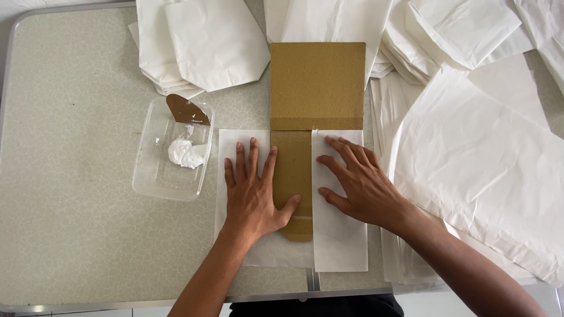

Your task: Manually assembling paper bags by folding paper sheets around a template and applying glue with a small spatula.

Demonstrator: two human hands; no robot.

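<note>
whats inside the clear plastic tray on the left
The clear plastic tray holds a lump of white paste and a brown cardboard scraper leaning at its far end. The scraper's lower tip is buried in the paste, unseen.

From my remote feed it's bright, even daylight, soft and diffuse, no hard source I can pin down. The white paper sheets (482,158) sit close to blown out, creases faint. I see only short soft shadows under the left hand (254,191) and right hand (358,182). Small glints on the clear plastic tray (154,182) and the table's metal rim (59,306). Focus sharp across the frame, no motion blur. Table edges bow slightly, mild wide-angle distortion.
</note>
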